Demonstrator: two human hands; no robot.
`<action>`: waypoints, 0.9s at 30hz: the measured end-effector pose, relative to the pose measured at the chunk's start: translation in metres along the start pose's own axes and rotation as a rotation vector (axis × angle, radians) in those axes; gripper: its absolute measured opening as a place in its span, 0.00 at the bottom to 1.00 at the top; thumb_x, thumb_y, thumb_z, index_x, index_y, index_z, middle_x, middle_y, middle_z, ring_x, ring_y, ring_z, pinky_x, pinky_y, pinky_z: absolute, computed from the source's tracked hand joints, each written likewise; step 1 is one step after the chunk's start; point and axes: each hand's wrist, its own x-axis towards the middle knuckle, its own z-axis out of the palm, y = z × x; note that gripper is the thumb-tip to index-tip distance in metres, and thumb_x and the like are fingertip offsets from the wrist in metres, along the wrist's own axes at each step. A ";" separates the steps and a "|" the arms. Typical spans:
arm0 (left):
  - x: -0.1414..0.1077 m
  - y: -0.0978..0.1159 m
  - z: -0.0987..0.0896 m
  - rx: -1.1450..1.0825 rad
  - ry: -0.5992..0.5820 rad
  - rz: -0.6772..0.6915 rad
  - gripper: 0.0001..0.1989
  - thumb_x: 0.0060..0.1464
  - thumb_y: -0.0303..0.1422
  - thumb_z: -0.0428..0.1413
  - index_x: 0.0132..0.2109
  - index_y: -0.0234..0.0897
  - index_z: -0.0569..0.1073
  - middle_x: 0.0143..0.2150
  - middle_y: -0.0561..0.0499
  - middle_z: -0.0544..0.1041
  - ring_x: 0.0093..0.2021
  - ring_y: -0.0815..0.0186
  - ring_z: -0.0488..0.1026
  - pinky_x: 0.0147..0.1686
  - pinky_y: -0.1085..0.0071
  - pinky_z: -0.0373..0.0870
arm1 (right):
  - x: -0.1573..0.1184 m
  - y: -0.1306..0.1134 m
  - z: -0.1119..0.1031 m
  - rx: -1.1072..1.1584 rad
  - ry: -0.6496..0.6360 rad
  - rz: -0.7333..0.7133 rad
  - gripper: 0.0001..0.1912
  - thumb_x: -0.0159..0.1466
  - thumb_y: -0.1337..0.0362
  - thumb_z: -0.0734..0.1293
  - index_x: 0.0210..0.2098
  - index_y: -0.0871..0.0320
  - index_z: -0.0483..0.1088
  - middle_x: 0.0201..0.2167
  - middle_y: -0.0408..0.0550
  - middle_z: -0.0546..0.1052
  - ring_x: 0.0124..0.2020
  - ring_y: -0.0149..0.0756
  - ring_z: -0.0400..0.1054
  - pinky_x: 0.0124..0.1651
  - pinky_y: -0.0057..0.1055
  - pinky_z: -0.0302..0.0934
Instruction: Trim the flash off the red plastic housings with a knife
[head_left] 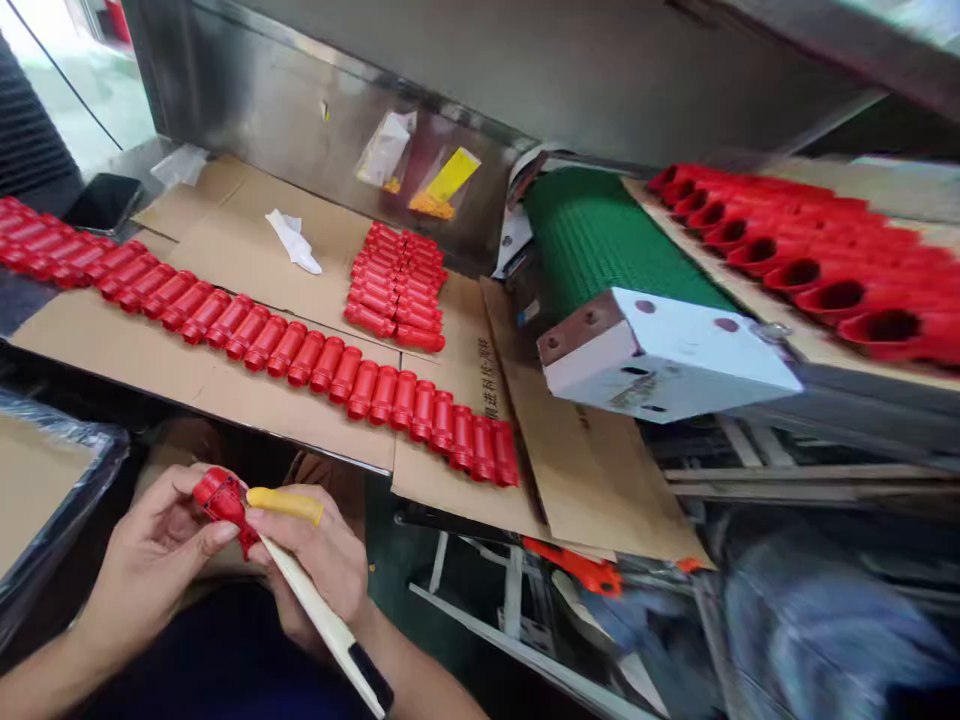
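Within left grip [150, 550] — red part [225, 500], right grip [322, 560] alongside

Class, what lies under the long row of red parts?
Brown cardboard shows along most of the row of red parts; whatever lies directly beneath them is covered.
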 end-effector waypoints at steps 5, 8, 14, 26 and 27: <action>-0.002 -0.001 0.001 -0.005 0.038 0.027 0.05 0.60 0.31 0.69 0.42 0.45 0.82 0.39 0.54 0.83 0.40 0.69 0.82 0.44 0.81 0.80 | -0.006 -0.005 0.006 -0.042 0.034 -0.008 0.17 0.71 0.76 0.66 0.57 0.63 0.75 0.46 0.58 0.85 0.49 0.44 0.81 0.53 0.42 0.80; -0.004 -0.003 0.002 -0.029 0.058 0.020 0.05 0.60 0.30 0.69 0.42 0.45 0.82 0.41 0.53 0.84 0.42 0.68 0.83 0.46 0.80 0.80 | -0.007 -0.007 0.007 -0.050 0.063 -0.004 0.15 0.73 0.73 0.65 0.58 0.61 0.75 0.46 0.58 0.85 0.48 0.45 0.82 0.52 0.44 0.80; -0.005 -0.003 0.001 -0.045 0.059 -0.010 0.05 0.60 0.31 0.69 0.42 0.45 0.82 0.41 0.52 0.85 0.41 0.66 0.84 0.44 0.78 0.81 | -0.004 -0.006 0.003 0.061 0.068 0.041 0.11 0.77 0.66 0.65 0.56 0.61 0.76 0.45 0.59 0.84 0.49 0.44 0.80 0.51 0.41 0.79; -0.005 -0.003 0.002 -0.008 0.052 0.014 0.06 0.60 0.31 0.69 0.43 0.46 0.82 0.40 0.53 0.84 0.40 0.66 0.83 0.44 0.77 0.81 | -0.004 -0.004 -0.001 0.058 0.006 0.075 0.11 0.75 0.68 0.67 0.56 0.59 0.75 0.47 0.58 0.84 0.51 0.43 0.79 0.54 0.41 0.77; -0.005 -0.004 0.001 -0.002 0.056 0.017 0.05 0.60 0.32 0.69 0.43 0.46 0.82 0.40 0.53 0.84 0.40 0.67 0.83 0.44 0.77 0.81 | -0.003 -0.002 -0.003 0.052 -0.024 0.080 0.11 0.75 0.68 0.67 0.56 0.59 0.74 0.47 0.58 0.84 0.52 0.44 0.79 0.54 0.42 0.77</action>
